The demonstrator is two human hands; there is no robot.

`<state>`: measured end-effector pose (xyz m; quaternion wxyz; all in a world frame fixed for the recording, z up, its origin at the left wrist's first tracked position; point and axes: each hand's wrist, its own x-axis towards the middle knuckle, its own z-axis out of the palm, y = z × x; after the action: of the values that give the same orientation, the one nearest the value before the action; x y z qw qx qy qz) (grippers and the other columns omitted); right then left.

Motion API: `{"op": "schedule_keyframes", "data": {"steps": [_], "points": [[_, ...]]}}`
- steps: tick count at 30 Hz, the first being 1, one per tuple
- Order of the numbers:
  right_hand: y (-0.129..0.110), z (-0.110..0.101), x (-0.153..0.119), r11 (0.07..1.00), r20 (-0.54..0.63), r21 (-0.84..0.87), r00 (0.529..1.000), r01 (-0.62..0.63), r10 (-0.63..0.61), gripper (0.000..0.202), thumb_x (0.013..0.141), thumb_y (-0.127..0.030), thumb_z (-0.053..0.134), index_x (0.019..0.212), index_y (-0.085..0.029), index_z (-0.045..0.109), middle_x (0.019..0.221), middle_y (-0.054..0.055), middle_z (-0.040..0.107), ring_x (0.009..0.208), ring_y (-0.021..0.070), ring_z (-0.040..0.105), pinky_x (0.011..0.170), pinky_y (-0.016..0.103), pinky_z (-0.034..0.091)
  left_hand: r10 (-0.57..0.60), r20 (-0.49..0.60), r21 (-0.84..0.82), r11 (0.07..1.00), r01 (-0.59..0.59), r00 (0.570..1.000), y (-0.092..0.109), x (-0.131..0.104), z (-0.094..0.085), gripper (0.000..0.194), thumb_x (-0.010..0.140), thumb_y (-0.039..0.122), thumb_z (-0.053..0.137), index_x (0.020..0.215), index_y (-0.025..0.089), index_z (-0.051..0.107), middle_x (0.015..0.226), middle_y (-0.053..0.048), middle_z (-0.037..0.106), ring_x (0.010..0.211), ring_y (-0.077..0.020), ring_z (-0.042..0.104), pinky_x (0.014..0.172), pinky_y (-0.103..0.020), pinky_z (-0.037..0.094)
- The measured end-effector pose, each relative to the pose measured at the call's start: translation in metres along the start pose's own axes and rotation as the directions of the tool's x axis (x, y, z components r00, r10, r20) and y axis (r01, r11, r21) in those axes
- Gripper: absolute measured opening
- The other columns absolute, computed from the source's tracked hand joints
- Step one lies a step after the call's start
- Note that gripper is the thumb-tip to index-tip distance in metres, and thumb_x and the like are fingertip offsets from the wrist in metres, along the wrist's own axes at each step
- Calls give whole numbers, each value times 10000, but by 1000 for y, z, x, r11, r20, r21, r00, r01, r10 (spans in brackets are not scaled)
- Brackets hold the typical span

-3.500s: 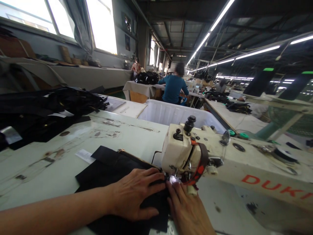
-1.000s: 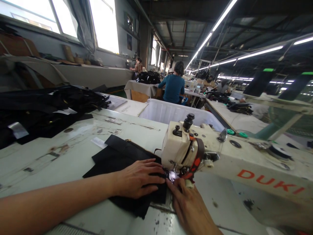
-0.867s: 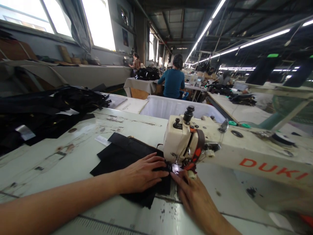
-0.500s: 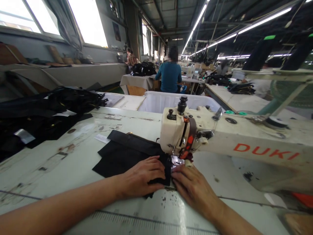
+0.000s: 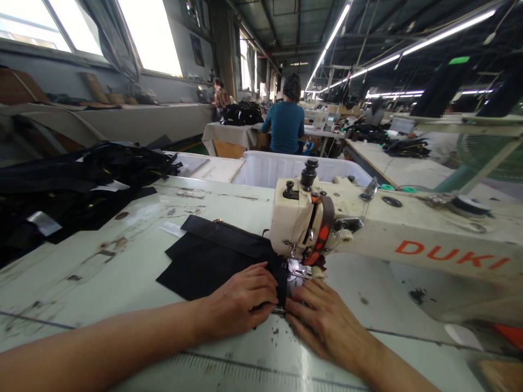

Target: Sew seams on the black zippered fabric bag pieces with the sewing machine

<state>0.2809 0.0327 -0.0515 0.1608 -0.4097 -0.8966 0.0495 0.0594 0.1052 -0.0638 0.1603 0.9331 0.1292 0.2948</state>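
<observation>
A flat piece of black fabric (image 5: pixel 220 256) lies on the pale sewing table, its right edge beside the presser foot (image 5: pixel 297 269) of the sewing machine (image 5: pixel 294 218). My left hand (image 5: pixel 245 296) rests palm down over the fabric's near right part, fingers extended and slightly bent. On the machine bed, my right hand (image 5: pixel 322 316) lies low with its fingertips against the fabric's right edge, close to the presser foot. Its fingers are bent but not closed round anything. A white label (image 5: pixel 171 228) sticks out at the fabric's far left corner. The hands hide the fabric's near edge.
Black pieces with white labels (image 5: pixel 81 190) are heaped at the left. Behind the table stands a white plastic bin (image 5: pixel 261 169). A ruler scale (image 5: pixel 245 370) runs along the near table edge. A person in a blue top (image 5: pixel 284 125) sits farther off.
My left thumb has drawn closer to the fingers at the fabric's near edge. My right hand and the fabric stay almost in place; the view has shifted slightly.
</observation>
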Motion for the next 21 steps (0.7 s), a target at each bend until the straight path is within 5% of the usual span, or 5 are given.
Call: {"op": "schedule_keyframes", "data": {"steps": [6,9,13,16,21], "points": [[2,0,1,999,3,22,999,41,-41,177,962,-262,475,1029,-221,634,852,16,621,869,176,550,889,354,409,96,-41,211,974,-85,995,4,1,5,139,895,90,527,894,128,662,839,-54,691,912,-170,628,1077,-409,404],[3,2,1,998,-26,26,998,64,-63,163,957,-269,489,1005,-210,634,837,13,618,852,178,544,896,361,404,109,-7,179,978,-106,994,4,2,7,152,897,87,522,873,120,669,822,-57,688,884,-170,631,987,-359,482],[4,3,0,996,-57,7,995,86,-86,197,957,-262,489,1093,-195,615,852,19,622,859,184,540,887,360,406,-65,67,-95,993,71,996,1,3,-3,118,841,154,608,917,160,699,904,-50,693,908,-162,638,920,-281,514],[4,3,1,996,-46,18,996,83,-82,204,962,-264,481,1106,-199,610,886,23,628,870,185,541,893,365,402,-166,222,-246,944,219,961,-3,6,-20,305,742,100,660,1032,189,683,1106,-52,668,1040,-179,623,967,-282,483],[4,3,-1,998,-26,32,998,58,-57,208,965,-247,464,1108,-205,610,909,36,632,892,195,545,860,369,421,-245,284,-273,906,323,927,-6,13,-41,320,770,-26,538,960,181,692,1120,-43,652,1029,-148,623,955,-264,470]]}}
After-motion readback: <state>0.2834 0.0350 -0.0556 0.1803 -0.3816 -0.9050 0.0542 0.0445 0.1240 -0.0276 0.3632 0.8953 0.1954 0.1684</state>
